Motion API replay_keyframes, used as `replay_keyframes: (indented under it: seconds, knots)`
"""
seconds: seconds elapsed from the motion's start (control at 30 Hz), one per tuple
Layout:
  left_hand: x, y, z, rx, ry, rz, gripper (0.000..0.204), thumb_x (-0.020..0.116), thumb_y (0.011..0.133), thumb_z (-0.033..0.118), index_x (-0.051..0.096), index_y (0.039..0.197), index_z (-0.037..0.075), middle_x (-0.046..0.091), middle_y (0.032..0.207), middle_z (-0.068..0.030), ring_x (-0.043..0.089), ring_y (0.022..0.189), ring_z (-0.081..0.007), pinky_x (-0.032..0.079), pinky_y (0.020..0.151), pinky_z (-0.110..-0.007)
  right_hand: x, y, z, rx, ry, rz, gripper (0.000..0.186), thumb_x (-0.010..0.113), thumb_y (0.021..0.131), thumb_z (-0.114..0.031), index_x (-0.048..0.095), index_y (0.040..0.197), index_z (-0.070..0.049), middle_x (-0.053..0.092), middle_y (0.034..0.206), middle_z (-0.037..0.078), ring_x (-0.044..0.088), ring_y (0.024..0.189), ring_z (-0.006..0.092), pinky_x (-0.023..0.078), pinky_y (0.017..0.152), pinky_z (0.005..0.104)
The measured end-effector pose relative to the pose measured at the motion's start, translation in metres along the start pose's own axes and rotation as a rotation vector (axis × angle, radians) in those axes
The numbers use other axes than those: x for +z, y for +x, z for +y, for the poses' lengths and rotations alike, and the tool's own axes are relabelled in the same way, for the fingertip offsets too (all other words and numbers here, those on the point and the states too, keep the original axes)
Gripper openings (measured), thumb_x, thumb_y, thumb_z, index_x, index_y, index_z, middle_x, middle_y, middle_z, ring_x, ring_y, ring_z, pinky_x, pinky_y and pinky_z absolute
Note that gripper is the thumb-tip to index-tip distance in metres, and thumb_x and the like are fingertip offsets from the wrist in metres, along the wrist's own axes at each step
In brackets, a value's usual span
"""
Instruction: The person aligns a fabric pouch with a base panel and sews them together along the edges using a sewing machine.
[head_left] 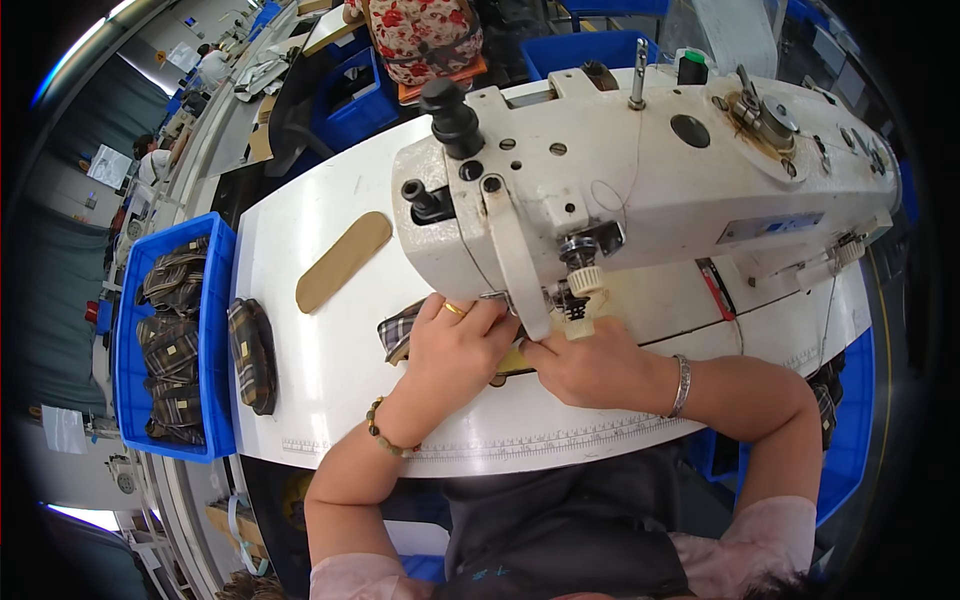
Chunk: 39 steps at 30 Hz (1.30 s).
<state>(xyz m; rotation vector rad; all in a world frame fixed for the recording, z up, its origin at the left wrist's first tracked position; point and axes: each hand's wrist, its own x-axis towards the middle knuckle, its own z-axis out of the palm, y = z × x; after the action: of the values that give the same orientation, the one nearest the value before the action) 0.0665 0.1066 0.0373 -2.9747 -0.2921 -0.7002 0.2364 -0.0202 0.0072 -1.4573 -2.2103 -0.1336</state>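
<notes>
Both my hands are at the needle end of a white sewing machine (520,195). My left hand (450,345), with a ring on one finger, has its fingers bent and pressed onto a plaid fabric piece (395,336), whose end sticks out to the left. My right hand (592,362) is closed beside the presser area, its fingertips pinching the work's near edge. Between the hands shows a yellowish strip (515,362). The needle and most of the fabric are hidden behind my fingers and the machine head.
A tan sole-shaped piece (345,262) and a plaid fabric shoe part (251,356) lie on the white table (320,380) to the left. Past its left edge stands a blue bin (222,335) of plaid parts. Red-handled snips (716,288) rest under the machine arm. Another blue bin (850,440) is at right.
</notes>
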Motion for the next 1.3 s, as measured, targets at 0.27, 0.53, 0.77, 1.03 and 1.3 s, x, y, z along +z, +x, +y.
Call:
replay_keyframes:
  seconds: [0.27, 0.53, 0.77, 1.03, 1.3]
  knots:
    - [0.001, -0.003, -0.005, -0.163, -0.269, -0.143, 0.034, 0.074, 0.068, 0.005, 0.078, 0.1, 0.015, 0.067, 0.09, 0.0016, 0.063, 0.079, -0.0194, 0.045, 0.066, -0.037, 0.001, 0.003, -0.004, -0.044, 0.032, 0.01, 0.01, 0.063, 0.077, -0.011, 0.056, 0.08, -0.005, 0.058, 0.065, 0.004, 0.063, 0.053, 0.0183, 0.046, 0.044, 0.033]
    - [-0.008, 0.001, 0.0, -0.107, -0.153, -0.171, 0.038, 0.071, 0.072, 0.004, 0.077, 0.107, 0.018, 0.068, 0.087, -0.0031, 0.064, 0.075, -0.026, 0.045, 0.071, -0.041, 0.001, 0.003, -0.004, -0.039, 0.055, -0.005, 0.01, 0.062, 0.078, -0.01, 0.057, 0.083, -0.004, 0.06, 0.067, 0.007, 0.064, 0.054, 0.019, 0.047, 0.045, 0.033]
    - [-0.005, 0.006, -0.008, -0.135, -0.272, -0.198, 0.029, 0.073, 0.075, 0.007, 0.078, 0.102, 0.015, 0.066, 0.077, -0.008, 0.064, 0.067, -0.0286, 0.048, 0.062, -0.04, 0.004, 0.003, -0.002, -0.051, -0.007, 0.002, 0.018, 0.063, 0.078, -0.01, 0.06, 0.092, 0.0, 0.06, 0.061, 0.005, 0.062, 0.049, 0.0184, 0.046, 0.043, 0.0324]
    - [0.002, 0.006, -0.009, -0.219, -0.202, -0.21, 0.025, 0.071, 0.071, 0.005, 0.078, 0.093, 0.012, 0.07, 0.083, -0.0099, 0.068, 0.075, -0.0316, 0.055, 0.063, -0.04, 0.009, 0.002, 0.008, -0.046, -0.07, -0.012, 0.034, 0.063, 0.077, -0.011, 0.061, 0.107, 0.004, 0.051, 0.048, 0.002, 0.058, 0.042, 0.018, 0.044, 0.041, 0.0332]
    - [-0.002, 0.006, -0.01, -0.2, -0.176, -0.24, 0.013, 0.073, 0.075, 0.01, 0.076, 0.088, 0.012, 0.068, 0.074, -0.0081, 0.067, 0.066, -0.0296, 0.054, 0.058, -0.038, 0.01, 0.002, 0.008, -0.023, -0.087, -0.012, 0.031, 0.062, 0.078, -0.012, 0.063, 0.107, 0.002, 0.053, 0.049, 0.003, 0.059, 0.044, 0.019, 0.044, 0.043, 0.035]
